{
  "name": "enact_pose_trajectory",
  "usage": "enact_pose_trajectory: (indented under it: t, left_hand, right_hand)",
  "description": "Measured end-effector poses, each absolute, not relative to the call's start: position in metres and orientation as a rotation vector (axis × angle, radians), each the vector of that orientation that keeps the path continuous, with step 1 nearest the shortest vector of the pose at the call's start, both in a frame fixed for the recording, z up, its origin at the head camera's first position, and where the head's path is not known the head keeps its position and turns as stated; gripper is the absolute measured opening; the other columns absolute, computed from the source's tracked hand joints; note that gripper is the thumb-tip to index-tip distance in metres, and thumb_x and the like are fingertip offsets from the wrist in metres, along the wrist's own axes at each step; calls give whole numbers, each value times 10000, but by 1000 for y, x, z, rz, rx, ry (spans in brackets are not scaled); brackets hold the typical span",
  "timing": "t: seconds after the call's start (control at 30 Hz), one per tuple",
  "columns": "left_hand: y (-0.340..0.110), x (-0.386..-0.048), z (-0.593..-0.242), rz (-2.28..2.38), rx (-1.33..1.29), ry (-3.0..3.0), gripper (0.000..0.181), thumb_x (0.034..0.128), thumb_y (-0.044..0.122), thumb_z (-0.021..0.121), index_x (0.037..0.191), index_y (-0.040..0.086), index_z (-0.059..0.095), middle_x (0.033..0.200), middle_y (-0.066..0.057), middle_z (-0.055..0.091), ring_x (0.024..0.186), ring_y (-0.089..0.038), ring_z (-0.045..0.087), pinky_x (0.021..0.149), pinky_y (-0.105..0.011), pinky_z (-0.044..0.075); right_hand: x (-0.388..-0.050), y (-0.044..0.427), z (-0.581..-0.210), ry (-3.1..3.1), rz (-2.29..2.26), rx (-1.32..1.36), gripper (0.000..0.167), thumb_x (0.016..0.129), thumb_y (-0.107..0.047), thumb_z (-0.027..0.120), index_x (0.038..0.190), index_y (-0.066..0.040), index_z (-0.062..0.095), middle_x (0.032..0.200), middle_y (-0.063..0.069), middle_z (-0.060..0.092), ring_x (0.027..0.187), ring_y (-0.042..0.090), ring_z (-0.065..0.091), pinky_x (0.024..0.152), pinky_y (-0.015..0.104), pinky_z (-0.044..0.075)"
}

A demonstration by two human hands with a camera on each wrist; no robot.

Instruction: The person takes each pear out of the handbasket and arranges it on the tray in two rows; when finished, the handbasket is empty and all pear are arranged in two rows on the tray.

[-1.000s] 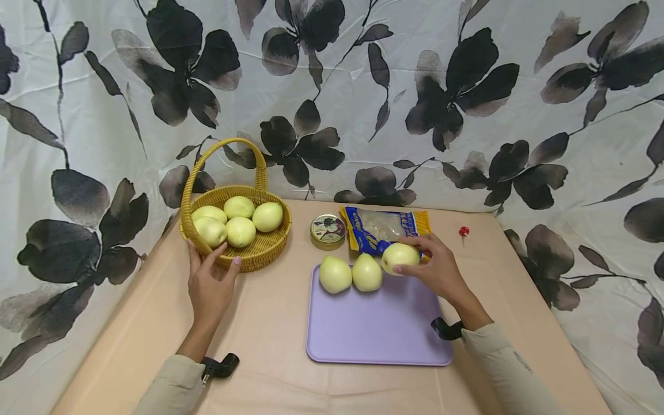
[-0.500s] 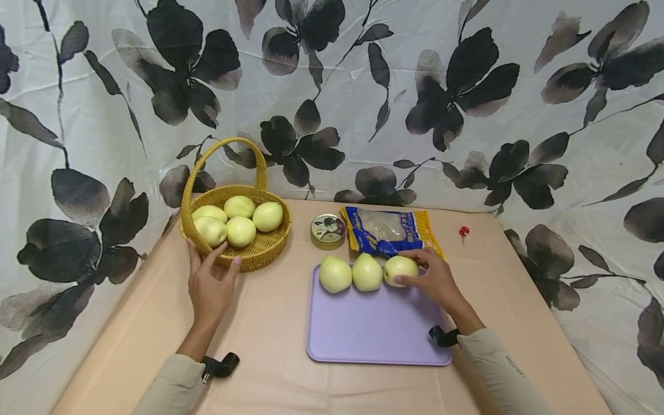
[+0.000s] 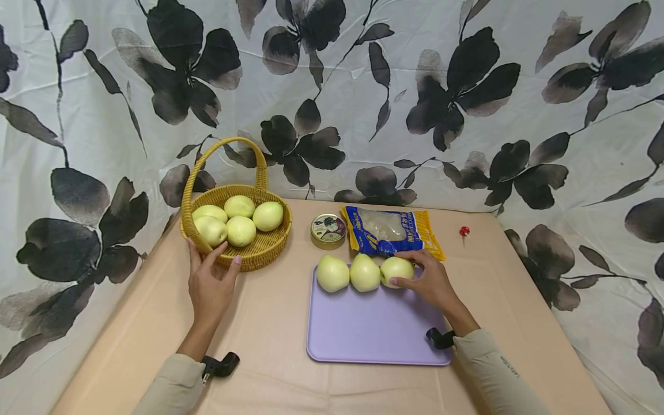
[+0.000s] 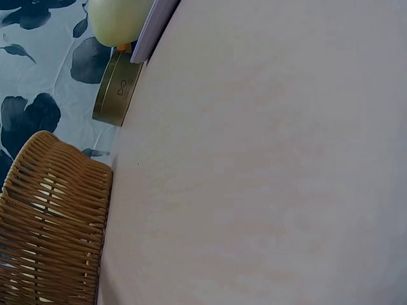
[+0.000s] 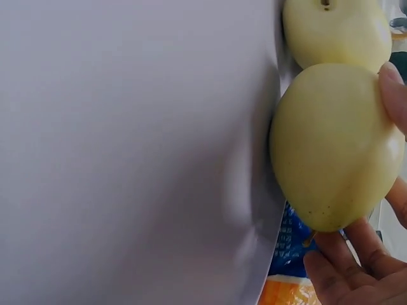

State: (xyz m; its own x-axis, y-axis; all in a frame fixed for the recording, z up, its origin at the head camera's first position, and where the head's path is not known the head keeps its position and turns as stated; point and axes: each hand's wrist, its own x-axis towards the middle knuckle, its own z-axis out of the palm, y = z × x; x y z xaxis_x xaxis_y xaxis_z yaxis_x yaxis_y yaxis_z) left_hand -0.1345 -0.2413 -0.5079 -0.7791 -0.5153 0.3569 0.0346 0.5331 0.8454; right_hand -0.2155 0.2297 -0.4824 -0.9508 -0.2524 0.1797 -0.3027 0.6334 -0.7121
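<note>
Three pale yellow-green pears stand in a row along the far edge of a purple tray (image 3: 378,328). My right hand (image 3: 433,283) grips the rightmost pear (image 3: 396,272), thumb on its near side and fingers behind; in the right wrist view that pear (image 5: 337,146) rests against a neighbouring pear (image 5: 337,32). My left hand (image 3: 211,291) touches the near side of a yellow wicker basket (image 3: 264,256) holding several pears (image 3: 241,231), fingers spread along its wall. The left wrist view shows the basket (image 4: 54,222) but not the hand.
Behind the tray lie a round gold tin (image 3: 328,231) and a blue and yellow packet (image 3: 386,227). A small red item (image 3: 464,231) sits at the right of the peach-coloured table (image 3: 275,346). Flowered cloth hangs behind.
My right hand has lowered its pear onto the tray and moved slightly left, and the row of three pears has shifted a little left. My left hand has stayed at the basket.
</note>
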Motion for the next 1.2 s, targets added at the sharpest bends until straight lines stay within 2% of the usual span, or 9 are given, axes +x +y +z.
enact_pose_trajectory:
  t: [0.3,0.77,0.9,1.07,1.2]
  left_hand:
    - [-241,-134,-507,-1222,397,-2191,508,961,299,805,1430,142,690,1790,-69,35,1649,-392,162,1260,-689,241]
    - [-242,-135,-508,-1228,373,-2181,503,963,282,803,1430,134,689,1786,-66,26,1649,-395,153,1267,-685,232]
    - [-242,-135,-508,-1227,374,-2184,506,963,287,803,1432,137,688,1785,-61,23,1650,-393,152,1264,-688,234]
    - [-242,-134,-507,-1236,376,-2185,509,964,296,802,1436,145,686,1786,-44,16,1654,-379,141,1273,-678,225]
    - [-242,-135,-508,-1234,376,-2184,508,963,299,804,1434,148,687,1786,-42,17,1653,-375,143,1276,-671,226]
  right_hand:
    - [-214,237,-480,-2831,1278,447,676,781,-317,967,1382,-155,703,1387,112,701,1323,360,626,1131,564,500]
    - [-212,239,-472,-2836,1302,455,714,773,-339,969,1403,-149,691,1432,126,683,1390,403,591,1164,578,467]
    - [-211,235,-463,-2785,1327,499,710,772,-274,975,1408,-141,687,1426,143,678,1360,424,613,1141,597,478]
    - [-211,226,-448,-2723,1328,545,666,780,-225,971,1384,-142,703,1410,109,700,1358,371,628,1132,569,489]
    - [-210,214,-437,-2714,1350,577,658,795,-262,960,1390,-152,701,1415,78,701,1389,321,605,1149,530,482]
